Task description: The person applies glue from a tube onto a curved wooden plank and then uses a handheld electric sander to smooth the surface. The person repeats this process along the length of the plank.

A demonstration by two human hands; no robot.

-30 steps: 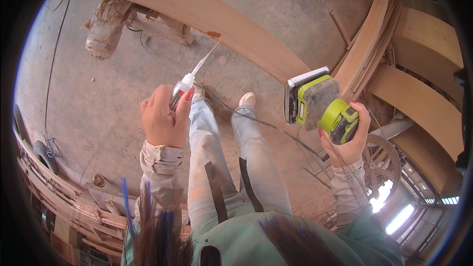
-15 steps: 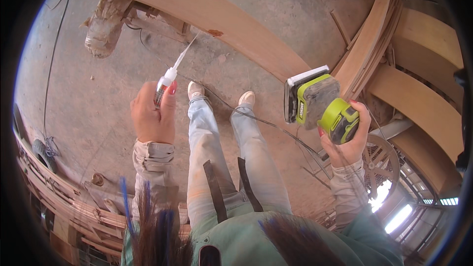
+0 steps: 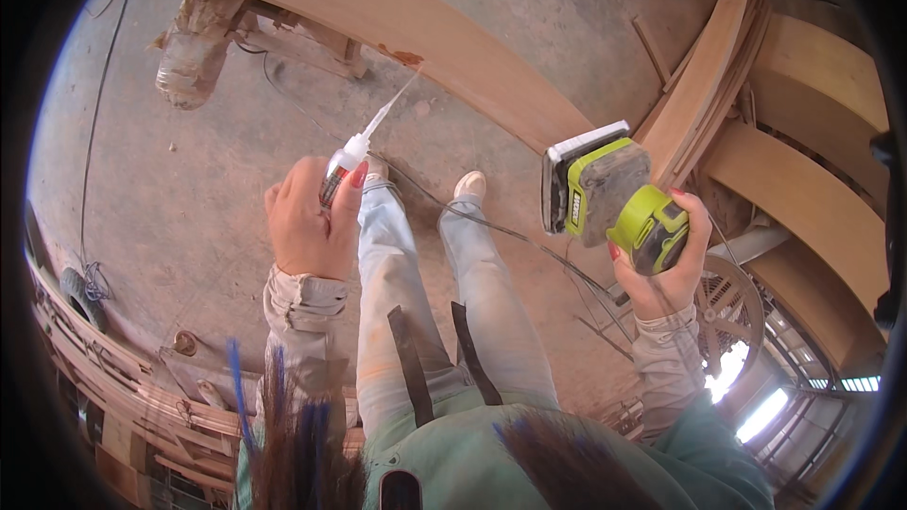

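My left hand [image 3: 312, 222] is closed around a small white glue bottle [image 3: 342, 168] with a long thin nozzle. The nozzle tip points up and right, at the near edge of a long curved wooden board [image 3: 453, 38], close to a reddish-brown patch [image 3: 406, 58]; whether it touches cannot be made out. In my right hand [image 3: 666, 274] is a green and black power sander [image 3: 614, 189], gripped by its rounded body. Its white-edged pad is tilted up and left, by the board's right end.
Curved wooden panels [image 3: 803, 189] and thin strips are stacked at the right, near a large fan [image 3: 727, 312]. A cable [image 3: 510, 233] crosses the floor by my feet. A plastic-wrapped cylinder [image 3: 194, 61] lies under the board; long timber [image 3: 142, 397] lines the lower left.
My left hand has moved right and slightly up with the glue bottle, bringing the nozzle to the board's edge by the patch. My right hand and the sander have hardly moved.
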